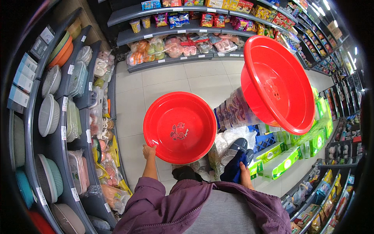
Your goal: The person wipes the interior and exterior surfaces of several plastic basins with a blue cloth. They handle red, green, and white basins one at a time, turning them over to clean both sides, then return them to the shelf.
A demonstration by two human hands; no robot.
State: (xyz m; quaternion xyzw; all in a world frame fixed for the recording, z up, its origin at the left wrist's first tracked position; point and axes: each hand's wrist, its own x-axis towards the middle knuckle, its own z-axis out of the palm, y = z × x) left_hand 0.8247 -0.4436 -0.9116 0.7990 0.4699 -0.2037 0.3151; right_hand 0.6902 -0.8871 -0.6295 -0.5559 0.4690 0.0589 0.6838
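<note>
My left hand point(149, 151) grips the lower left rim of a round red plastic basin point(192, 120), which has a printed cartoon figure on its bottom. My right hand point(244, 174) holds a dark blue cloth item point(232, 170), partly hidden under the fingers. Just beyond it lie dark slippers point(238, 145) beside crumpled clear plastic bags point(220, 150). A second, deeper red basin point(287, 79) rests tilted on a stack of patterned plastic containers point(236, 111) to the right.
Shelves on the left point(62, 101) carry baskets, trays and bagged goods. Snack packets and bagged slippers fill the far shelves point(181, 30). Green-wrapped tissue packs point(292, 159) are piled at the right, near a blue plastic crate point(264, 140). Grey tiles point(163, 77) cover the floor.
</note>
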